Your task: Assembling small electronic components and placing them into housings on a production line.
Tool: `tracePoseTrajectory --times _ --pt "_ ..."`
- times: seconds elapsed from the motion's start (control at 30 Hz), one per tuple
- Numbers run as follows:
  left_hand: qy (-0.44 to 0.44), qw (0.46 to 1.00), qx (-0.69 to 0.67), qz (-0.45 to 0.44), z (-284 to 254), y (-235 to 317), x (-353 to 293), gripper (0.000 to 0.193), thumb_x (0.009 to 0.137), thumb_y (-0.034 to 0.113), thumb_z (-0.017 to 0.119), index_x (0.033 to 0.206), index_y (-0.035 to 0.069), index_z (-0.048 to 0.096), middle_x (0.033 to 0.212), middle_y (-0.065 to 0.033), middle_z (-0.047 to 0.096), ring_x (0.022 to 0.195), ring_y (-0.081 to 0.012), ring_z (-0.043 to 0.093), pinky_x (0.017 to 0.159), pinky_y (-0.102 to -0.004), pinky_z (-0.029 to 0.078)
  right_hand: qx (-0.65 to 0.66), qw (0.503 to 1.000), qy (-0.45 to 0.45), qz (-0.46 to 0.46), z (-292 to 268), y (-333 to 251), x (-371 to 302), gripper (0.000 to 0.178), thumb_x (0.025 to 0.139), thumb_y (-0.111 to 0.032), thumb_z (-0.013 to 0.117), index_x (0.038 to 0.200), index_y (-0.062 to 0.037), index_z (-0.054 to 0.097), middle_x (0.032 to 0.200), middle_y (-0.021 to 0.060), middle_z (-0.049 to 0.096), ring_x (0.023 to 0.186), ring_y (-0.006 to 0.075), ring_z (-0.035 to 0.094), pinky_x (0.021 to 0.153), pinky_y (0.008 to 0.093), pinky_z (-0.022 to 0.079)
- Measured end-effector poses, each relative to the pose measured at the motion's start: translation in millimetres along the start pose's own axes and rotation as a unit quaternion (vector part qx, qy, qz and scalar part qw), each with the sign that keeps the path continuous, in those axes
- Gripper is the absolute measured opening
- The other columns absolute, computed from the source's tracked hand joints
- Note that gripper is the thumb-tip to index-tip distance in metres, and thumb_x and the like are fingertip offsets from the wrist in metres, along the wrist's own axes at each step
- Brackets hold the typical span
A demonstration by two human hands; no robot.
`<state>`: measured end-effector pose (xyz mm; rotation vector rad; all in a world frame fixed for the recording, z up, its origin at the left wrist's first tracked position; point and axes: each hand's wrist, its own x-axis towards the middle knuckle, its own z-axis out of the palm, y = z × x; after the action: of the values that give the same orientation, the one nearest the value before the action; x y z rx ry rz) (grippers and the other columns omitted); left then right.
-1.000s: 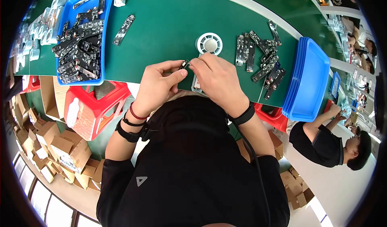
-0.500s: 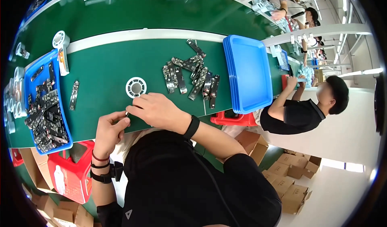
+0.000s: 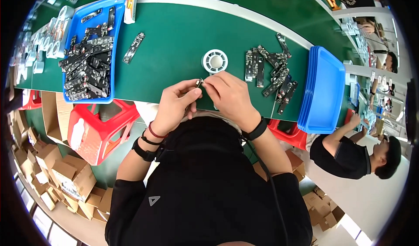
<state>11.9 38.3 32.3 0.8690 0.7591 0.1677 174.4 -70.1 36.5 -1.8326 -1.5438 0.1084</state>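
Above the table's near edge, my left hand (image 3: 178,99) pinches a small narrow circuit board (image 3: 199,83) between thumb and fingers, its end just showing. My right hand (image 3: 232,94) meets it from the other side, fingertips closed at the same end; what they grip there is too small to make out. Just beyond my fingers a round white spool-like ring (image 3: 215,61) lies on the green table. To the right of it is a loose pile of dark circuit boards (image 3: 277,69). One single circuit board (image 3: 133,48) lies further left.
A blue tray (image 3: 112,67) full of circuit boards stands at left, beside several white round parts (image 3: 52,40). Stacked blue trays (image 3: 325,91) stand at right, near a person in black (image 3: 345,156). A red stool (image 3: 98,128) and cardboard boxes (image 3: 72,171) are below the table.
The whole view has swung, so the table's things sit further right in it. My hands stay together near the white ring; the small board's end now shows more plainly between them.
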Motion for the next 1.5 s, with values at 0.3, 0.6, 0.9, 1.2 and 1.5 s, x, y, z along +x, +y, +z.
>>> tracePoseTrajectory --times 0.3,0.6,0.9,1.2,1.5 --pt "0.02 0.999 0.042 0.02 -7 -4 -5 0.033 0.102 0.012 0.068 0.13 -0.005 0.066 0.082 -0.0014 0.065 0.058 -0.0055 0.058 0.047 -0.0216 0.048 -0.022 1.0 -0.002 -0.018 8 -5 -3 0.01 0.086 -0.006 0.076 0.094 -0.0049 0.07 0.086 0.007 0.067 0.073 0.0273 0.068 0.063 0.0378 0.055" --pt "0.016 0.996 0.09 0.02 -1 1 -6 0.033 0.101 0.012 0.069 0.13 -0.004 0.067 0.075 -0.0003 0.064 0.056 -0.005 0.057 0.045 -0.021 0.044 -0.037 0.999 0.018 -0.017 6 -7 -5 0.012 0.085 -0.005 0.077 0.094 -0.0049 0.07 0.087 0.0069 0.067 0.074 0.0263 0.068 0.064 0.0373 0.055" --pt "0.062 0.977 0.195 0.053 8 10 -13 0.033 0.098 0.01 0.072 0.128 -0.003 0.068 0.074 -0.0009 0.066 0.056 -0.0043 0.054 0.049 -0.0232 0.044 -0.045 0.998 0.027 -0.023 8 -9 -7 0.014 0.083 -0.004 0.078 0.094 -0.005 0.07 0.085 0.0065 0.067 0.074 0.0251 0.068 0.064 0.0362 0.056" --pt "0.052 0.984 0.168 0.03 2 9 -11 0.033 0.098 0.009 0.072 0.128 -0.004 0.068 0.082 -0.0013 0.068 0.058 -0.0045 0.057 0.045 -0.0212 0.044 -0.021 0.998 0.051 -0.018 9 -8 -6 0.014 0.081 -0.002 0.079 0.092 -0.0045 0.07 0.084 0.0066 0.067 0.07 0.0243 0.067 0.06 0.0352 0.055" --pt "0.028 0.996 0.084 0.033 3 4 -10 0.034 0.1 0.012 0.071 0.13 -0.005 0.067 0.075 -0.001 0.065 0.054 -0.0047 0.055 0.043 -0.0208 0.044 -0.001 0.999 0.043 -0.018 6 -5 -6 0.013 0.082 -0.002 0.078 0.093 -0.0037 0.07 0.085 0.0072 0.068 0.069 0.0245 0.068 0.06 0.0353 0.055"
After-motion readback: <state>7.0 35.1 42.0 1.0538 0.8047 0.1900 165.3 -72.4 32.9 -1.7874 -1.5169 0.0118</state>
